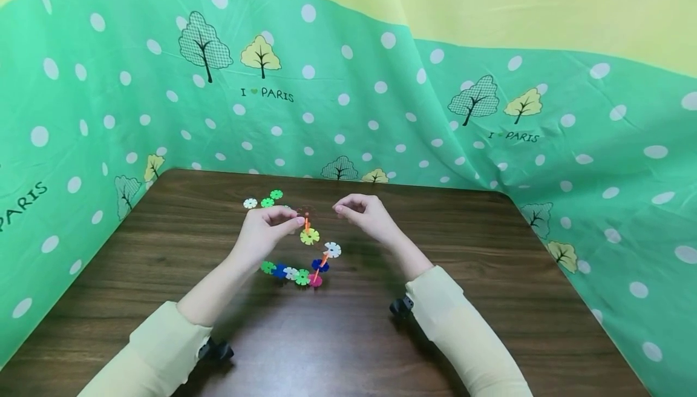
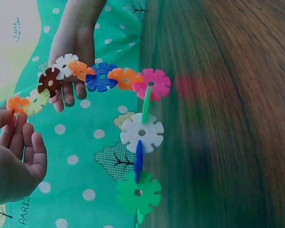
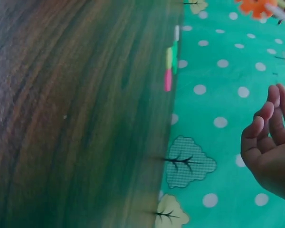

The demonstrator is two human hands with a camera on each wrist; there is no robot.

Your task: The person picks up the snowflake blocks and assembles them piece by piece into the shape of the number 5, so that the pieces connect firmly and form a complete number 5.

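My left hand (image 1: 265, 227) pinches the end of a chain of interlocking plastic snowflake discs, by an orange disc (image 2: 18, 104). Yellow-green (image 2: 38, 102), brown (image 2: 49, 82), white, orange and blue (image 2: 102, 77) discs follow it. Past a pink disc (image 2: 154, 84) the chain turns through green, white (image 2: 142, 133) and blue to a green disc (image 2: 138, 193). In the head view, its lower part runs leftward near the tabletop. My right hand (image 1: 367, 215) is apart from the chain's end, fingers loosely curled, with nothing visible in them.
Several loose discs lie beyond my left hand, among them a white disc (image 1: 250, 203) and a green disc (image 1: 276, 194). The dark wooden table (image 1: 468, 252) meets a green dotted cloth (image 1: 348, 118) along its back and sides.
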